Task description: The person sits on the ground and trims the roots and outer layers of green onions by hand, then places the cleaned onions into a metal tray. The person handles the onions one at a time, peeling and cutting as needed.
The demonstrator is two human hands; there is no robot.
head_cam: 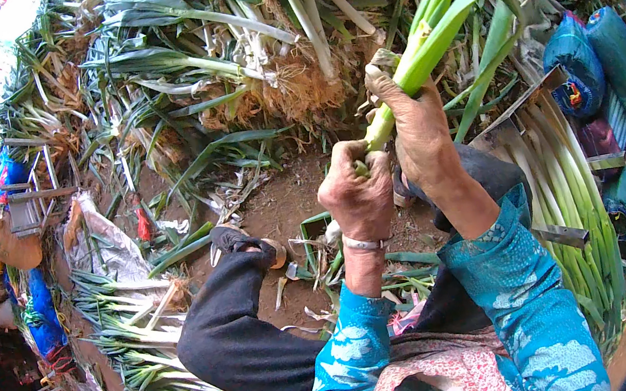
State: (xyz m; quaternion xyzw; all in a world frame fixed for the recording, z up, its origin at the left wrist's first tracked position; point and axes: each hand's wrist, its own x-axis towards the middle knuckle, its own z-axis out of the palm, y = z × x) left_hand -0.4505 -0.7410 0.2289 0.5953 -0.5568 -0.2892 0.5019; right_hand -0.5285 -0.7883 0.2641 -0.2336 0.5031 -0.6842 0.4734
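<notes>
My left hand (356, 185), with a bangle on its wrist, is closed round the lower end of a thick leek or large green onion (420, 56). My right hand (415, 116) grips the same stalk just above, its thumb laid along it. The stalk slants up to the right, and its broad green leaves spread beyond my right hand, one bent over and hanging down. A dry, withered bit of leaf (386, 57) stands by my right thumb. The root end is hidden by my left hand.
Uncut stalks with brown roots (301, 88) are heaped ahead. Trimmed stalks lie in a metal rack (568, 236) at my right, beside rolled blue-green net sacks (574, 68). More stalks (152, 346) lie at left. Leaf scraps (323, 256) litter the soil between my legs.
</notes>
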